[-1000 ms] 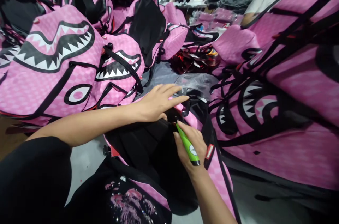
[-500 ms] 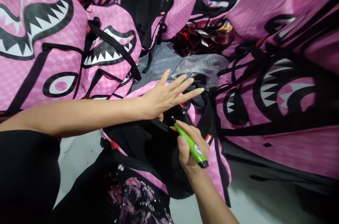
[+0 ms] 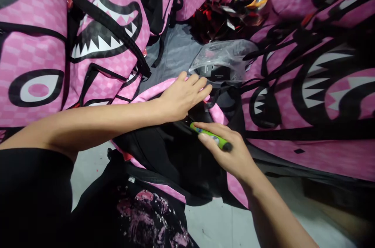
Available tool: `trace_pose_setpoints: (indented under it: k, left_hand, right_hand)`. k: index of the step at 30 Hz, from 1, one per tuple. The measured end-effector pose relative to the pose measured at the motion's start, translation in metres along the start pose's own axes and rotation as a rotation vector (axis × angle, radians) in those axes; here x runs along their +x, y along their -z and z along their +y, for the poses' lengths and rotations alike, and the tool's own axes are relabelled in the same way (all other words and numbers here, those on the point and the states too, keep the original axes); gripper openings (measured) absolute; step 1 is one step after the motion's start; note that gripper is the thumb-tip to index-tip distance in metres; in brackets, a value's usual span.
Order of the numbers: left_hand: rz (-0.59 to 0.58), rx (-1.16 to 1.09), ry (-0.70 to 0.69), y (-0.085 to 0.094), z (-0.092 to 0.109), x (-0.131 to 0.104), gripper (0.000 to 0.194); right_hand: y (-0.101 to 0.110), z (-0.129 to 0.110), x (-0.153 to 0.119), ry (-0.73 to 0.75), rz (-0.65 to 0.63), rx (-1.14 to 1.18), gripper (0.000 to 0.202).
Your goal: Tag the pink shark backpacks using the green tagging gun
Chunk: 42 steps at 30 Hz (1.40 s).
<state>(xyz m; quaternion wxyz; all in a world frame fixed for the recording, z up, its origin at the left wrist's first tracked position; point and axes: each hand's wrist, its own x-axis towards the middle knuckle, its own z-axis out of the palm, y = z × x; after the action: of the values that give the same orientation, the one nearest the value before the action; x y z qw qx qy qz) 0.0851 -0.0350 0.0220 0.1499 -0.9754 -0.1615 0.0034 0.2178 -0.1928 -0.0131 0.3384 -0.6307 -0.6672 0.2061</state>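
Observation:
A backpack [image 3: 158,152] with a black back and pink checkered edges lies across my lap. My left hand [image 3: 183,97] rests on its upper part, with the fingers curled down over the fabric near the pink edge. In my right hand [image 3: 234,150] is a green marker pen [image 3: 213,138] with a black end. The pen's tip points up and left at the black fabric just under my left hand. Whether the tip touches the fabric is hard to make out.
Pink shark-mouth backpacks stand close on the left [image 3: 108,25] and on the right [image 3: 331,95]. Beyond my hands, a clear plastic bag [image 3: 225,58] lies on grey cloth [image 3: 172,50]. Shiny red wrapping [image 3: 211,17] is behind it. Pale floor [image 3: 216,224] shows below.
My left hand's spread fingers have curled down onto the backpack. My right hand has turned and moved up slightly, bringing the pen flatter and close under the left hand. The view has shifted a little.

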Motion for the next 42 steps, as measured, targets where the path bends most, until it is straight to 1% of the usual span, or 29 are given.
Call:
trace_pose_setpoints:
  k: [3,5,6,9,12,14,16,18,21,23,27,31,39,42]
  left_hand:
    - [0.005,-0.013,0.029,-0.004,0.0,0.003,0.072]
    - [0.007,-0.035,0.035,-0.005,0.0,0.004,0.071]
    - [0.008,-0.053,0.034,-0.006,0.0,0.005,0.071]
    - [-0.011,-0.115,0.033,-0.009,0.0,0.009,0.072]
    - [-0.051,-0.123,0.025,-0.013,0.001,0.017,0.087]
    - [-0.047,-0.106,-0.009,-0.015,0.003,0.022,0.096]
    - [-0.028,-0.095,-0.046,-0.016,0.004,0.025,0.099]
    - [-0.021,-0.101,-0.052,-0.017,0.005,0.026,0.099]
    - [-0.04,-0.145,-0.029,-0.017,0.005,0.026,0.096]
    - [-0.05,-0.163,-0.023,-0.018,0.005,0.025,0.094]
    - [-0.023,-0.165,-0.02,-0.023,0.005,0.026,0.089]
    - [-0.016,-0.186,-0.008,-0.027,0.006,0.027,0.09]
    - [-0.052,-0.177,-0.017,-0.021,0.006,0.028,0.087]
    - [-0.055,-0.165,-0.03,-0.02,0.005,0.028,0.083]
  right_hand:
    - [0.0,-0.003,0.008,0.031,-0.027,-0.208,0.023]
    - [0.001,-0.002,0.006,0.077,-0.01,-0.339,0.023]
    - [0.002,0.0,0.004,0.095,0.005,-0.361,0.023]
    - [0.004,0.007,-0.002,0.101,0.035,-0.313,0.023]
    - [0.002,0.015,-0.004,0.065,0.036,-0.283,0.022]
    - [0.001,0.02,-0.003,0.038,0.038,-0.27,0.024]
    - [0.001,0.023,-0.002,0.023,0.045,-0.247,0.025]
    - [0.004,0.026,0.001,0.027,0.031,-0.213,0.022]
    - [0.007,0.027,0.007,0.053,-0.027,-0.156,0.021]
    - [0.007,0.026,0.011,0.069,-0.052,-0.161,0.021]
    - [0.004,0.024,0.015,0.081,-0.045,-0.225,0.022]
    - [0.005,0.024,0.016,0.116,-0.069,-0.198,0.023]
    - [0.009,0.018,0.021,0.122,-0.077,-0.179,0.024]
    - [0.01,0.016,0.02,0.099,-0.101,-0.176,0.024]
